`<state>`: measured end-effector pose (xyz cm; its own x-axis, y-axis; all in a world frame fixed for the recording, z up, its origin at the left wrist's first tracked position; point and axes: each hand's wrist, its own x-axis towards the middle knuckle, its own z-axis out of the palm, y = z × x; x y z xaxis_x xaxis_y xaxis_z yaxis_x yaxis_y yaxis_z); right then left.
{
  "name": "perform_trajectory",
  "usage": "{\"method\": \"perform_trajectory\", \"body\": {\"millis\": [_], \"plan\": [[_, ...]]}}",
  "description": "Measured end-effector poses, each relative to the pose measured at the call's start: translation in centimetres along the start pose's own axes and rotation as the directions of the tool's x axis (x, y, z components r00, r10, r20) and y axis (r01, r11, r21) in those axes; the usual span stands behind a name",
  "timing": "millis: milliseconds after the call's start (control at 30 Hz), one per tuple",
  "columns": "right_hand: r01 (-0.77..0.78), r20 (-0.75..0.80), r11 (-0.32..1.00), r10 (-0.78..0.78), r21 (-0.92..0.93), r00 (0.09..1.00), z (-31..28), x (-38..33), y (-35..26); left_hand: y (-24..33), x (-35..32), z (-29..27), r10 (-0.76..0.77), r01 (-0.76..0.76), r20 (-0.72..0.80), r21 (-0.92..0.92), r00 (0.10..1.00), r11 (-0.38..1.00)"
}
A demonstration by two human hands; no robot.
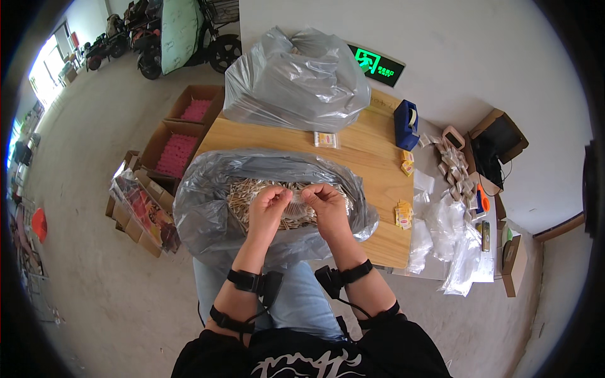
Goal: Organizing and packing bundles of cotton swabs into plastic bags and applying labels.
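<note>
My left hand point(267, 211) and my right hand point(329, 211) are raised close together, fingertips pinched. Stretched between them is a small clear plastic bag point(296, 205), thin and hard to make out. Below, a grey plastic liner point(205, 195) spreads open around a heap of cotton swabs point(239, 200) with wooden sticks. Its edges spill over the front of the wooden table point(384, 189). Beyond it lies a small flat packet point(326, 140) with a yellow and red label.
A big grey bag point(296, 82) stands at the back. On the right are a blue tape dispenser point(406, 126), yellow label cards point(403, 214), clear bags point(444, 227) and a pile of small packs point(454, 167). Cartons of pink items point(176, 154) sit on the left.
</note>
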<state>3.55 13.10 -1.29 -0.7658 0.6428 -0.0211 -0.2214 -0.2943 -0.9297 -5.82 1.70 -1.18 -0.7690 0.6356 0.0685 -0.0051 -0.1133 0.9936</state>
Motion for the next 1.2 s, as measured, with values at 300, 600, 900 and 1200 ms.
{"method": "perform_trajectory", "body": {"millis": [300, 600, 900, 1200], "plan": [[0.059, -0.074, 0.977, -0.045, 0.203, 0.996, -0.2, 0.9, 0.6, -1.4, 0.9, 0.5, -0.034, 0.033, -0.053, -0.015, 0.998, 0.999], [-0.003, 0.021, 1.0, 0.003, 0.0, 1.0, 0.4, 1.0, -0.2, -1.8, 1.9, 0.8, 0.038, -0.022, -0.151, 0.105, 0.988, 0.994], [0.017, 0.02, 0.988, -0.014, -0.156, 1.0, -0.7, 1.8, 0.8, -1.3, 1.8, 0.9, 0.081, -0.065, -0.081, 0.185, 0.993, 0.981], [0.245, 0.045, 0.781, -0.269, -0.575, 0.962, -0.6, 2.4, -0.5, -0.7, 2.4, 0.2, 0.278, -0.247, -0.031, 0.375, 0.96, 0.893]]}}
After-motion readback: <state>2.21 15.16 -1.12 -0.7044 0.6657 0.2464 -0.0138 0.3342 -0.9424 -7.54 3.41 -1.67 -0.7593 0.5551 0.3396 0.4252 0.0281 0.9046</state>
